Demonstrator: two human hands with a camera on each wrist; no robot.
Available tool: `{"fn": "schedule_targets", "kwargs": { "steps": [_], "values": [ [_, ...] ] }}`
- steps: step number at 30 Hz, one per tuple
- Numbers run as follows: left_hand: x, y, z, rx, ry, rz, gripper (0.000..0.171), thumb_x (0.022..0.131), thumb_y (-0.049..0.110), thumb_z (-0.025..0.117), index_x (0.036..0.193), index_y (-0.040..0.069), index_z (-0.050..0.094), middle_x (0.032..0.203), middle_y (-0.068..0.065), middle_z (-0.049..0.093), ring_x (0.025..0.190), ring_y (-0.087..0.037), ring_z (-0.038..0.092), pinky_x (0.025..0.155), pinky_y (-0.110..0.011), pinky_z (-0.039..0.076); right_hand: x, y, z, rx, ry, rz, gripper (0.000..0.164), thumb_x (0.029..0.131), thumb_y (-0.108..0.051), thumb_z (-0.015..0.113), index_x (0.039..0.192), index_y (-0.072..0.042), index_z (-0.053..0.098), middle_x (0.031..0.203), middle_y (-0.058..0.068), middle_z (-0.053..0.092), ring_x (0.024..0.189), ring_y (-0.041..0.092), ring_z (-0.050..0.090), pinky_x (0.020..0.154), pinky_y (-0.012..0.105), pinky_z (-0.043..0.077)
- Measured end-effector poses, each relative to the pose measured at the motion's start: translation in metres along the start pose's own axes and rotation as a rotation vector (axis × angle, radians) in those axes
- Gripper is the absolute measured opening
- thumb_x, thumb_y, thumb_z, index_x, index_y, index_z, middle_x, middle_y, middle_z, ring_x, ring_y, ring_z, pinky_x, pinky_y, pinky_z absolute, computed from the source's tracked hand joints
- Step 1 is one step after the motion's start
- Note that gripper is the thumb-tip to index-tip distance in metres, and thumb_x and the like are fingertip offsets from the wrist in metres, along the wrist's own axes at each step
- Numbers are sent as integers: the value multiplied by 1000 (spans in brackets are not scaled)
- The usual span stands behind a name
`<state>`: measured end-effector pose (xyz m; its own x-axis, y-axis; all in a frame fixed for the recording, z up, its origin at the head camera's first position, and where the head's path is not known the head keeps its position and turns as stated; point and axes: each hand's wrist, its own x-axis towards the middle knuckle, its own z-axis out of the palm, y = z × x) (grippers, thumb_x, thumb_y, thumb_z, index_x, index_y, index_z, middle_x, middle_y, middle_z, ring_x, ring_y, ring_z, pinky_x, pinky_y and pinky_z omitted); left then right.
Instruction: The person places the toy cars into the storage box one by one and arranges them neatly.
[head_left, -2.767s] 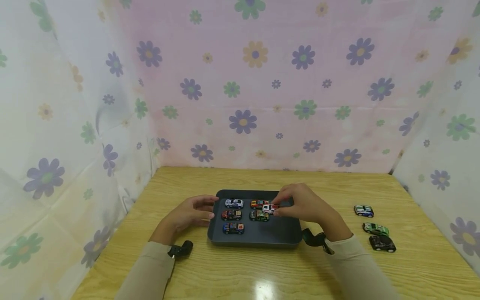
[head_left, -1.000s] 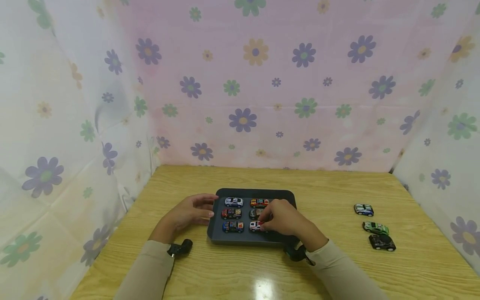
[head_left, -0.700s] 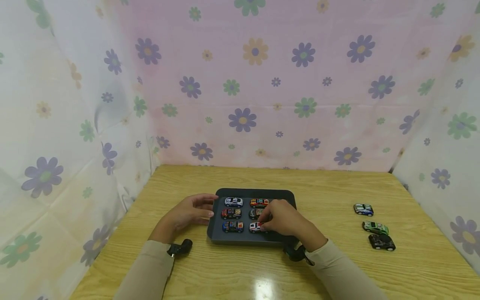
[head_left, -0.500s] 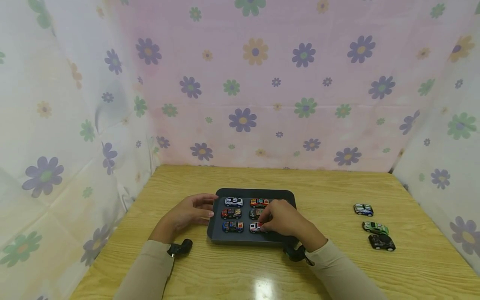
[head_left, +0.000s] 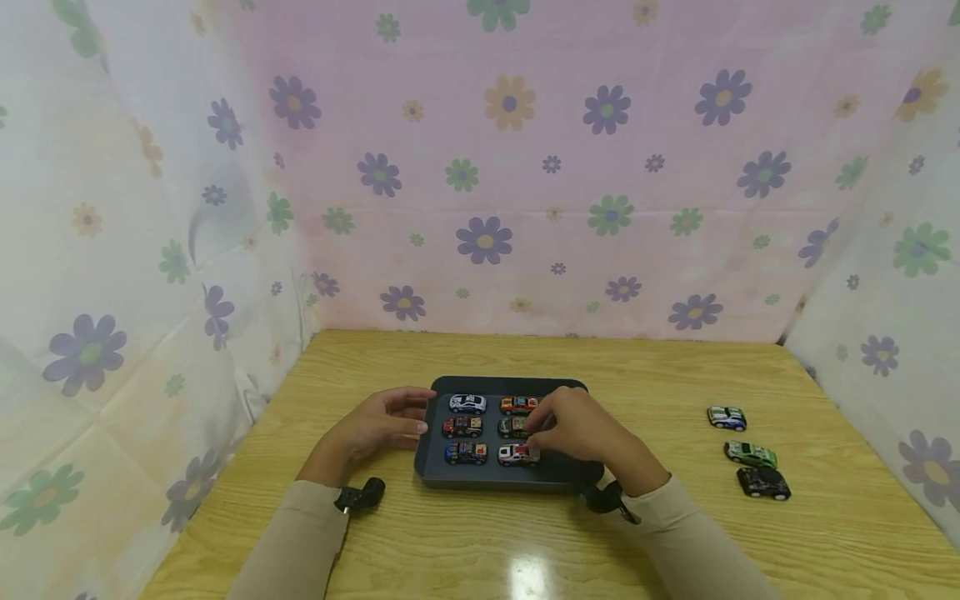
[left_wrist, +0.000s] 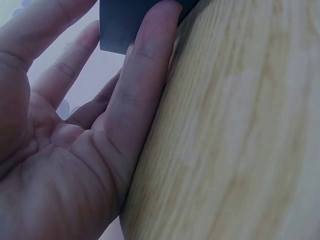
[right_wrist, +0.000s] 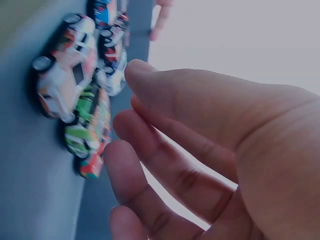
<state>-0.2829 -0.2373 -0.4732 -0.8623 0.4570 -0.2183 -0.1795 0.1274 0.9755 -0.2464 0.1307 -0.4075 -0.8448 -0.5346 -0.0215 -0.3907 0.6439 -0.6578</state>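
In the head view a dark grey tray [head_left: 555,475] holds toy cars in two columns. My right hand [head_left: 581,425] hovers over its right side, fingers loosely bent and holding nothing. Just by its fingertips sits a white and red toy car [head_left: 516,455], front of the right column; the right wrist view shows this white car [right_wrist: 67,75] apart from the thumb. Behind it are a green patterned car [head_left: 513,427], partly covered by the fingers, and an orange-red car [head_left: 517,405]. My left hand [head_left: 378,427] stands at the tray's left wall, fingers relaxed against it.
In the left column are a white car [head_left: 468,404], a dark red car [head_left: 462,427] and a blue car [head_left: 466,453]. On the wooden table [head_left: 660,550], at the right, lie a white-green-blue car [head_left: 727,418], a green car [head_left: 751,454] and a black car [head_left: 763,483].
My right hand carried the white and red car to the front of the tray's right column, set it down, let go and lifted slightly up and right. The left hand stayed put.
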Motion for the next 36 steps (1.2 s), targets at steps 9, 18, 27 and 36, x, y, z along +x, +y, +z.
{"fn": "schedule_targets", "kwargs": {
  "steps": [9, 18, 27, 36],
  "values": [
    [1, -1, 0, -4, 1, 4, 75, 88, 9, 82, 154, 7, 46, 147, -25, 55, 120, -30, 66, 91, -47, 62, -10, 4, -30, 27, 52, 0, 17, 93, -18, 78, 109, -15, 82, 104, 1, 76, 81, 17, 69, 65, 31, 56],
    [0, -1, 1, -6, 3, -5, 74, 89, 7, 81, 154, 8, 46, 147, -25, 54, 119, -30, 66, 92, -48, 61, -27, 18, -65, -15, 174, 29, 20, 93, -23, 79, 112, -17, 81, 111, 2, 76, 89, 16, 68, 71, 32, 58],
    [-2, -1, 0, -2, 17, -11, 75, 87, 10, 83, 154, 10, 48, 145, -21, 57, 120, -30, 67, 92, -49, 61, -52, 50, -103, -42, 294, 95, 29, 96, -30, 76, 122, -17, 77, 121, 8, 74, 100, 24, 72, 79, 40, 62],
    [-1, -2, 0, 1, 17, -7, 76, 87, 13, 84, 154, 10, 48, 144, -21, 58, 118, -30, 67, 91, -48, 62, -93, 88, -133, -51, 321, 177, 43, 100, -36, 70, 134, -8, 70, 134, 20, 67, 115, 38, 67, 89, 52, 59]
  ]
}}
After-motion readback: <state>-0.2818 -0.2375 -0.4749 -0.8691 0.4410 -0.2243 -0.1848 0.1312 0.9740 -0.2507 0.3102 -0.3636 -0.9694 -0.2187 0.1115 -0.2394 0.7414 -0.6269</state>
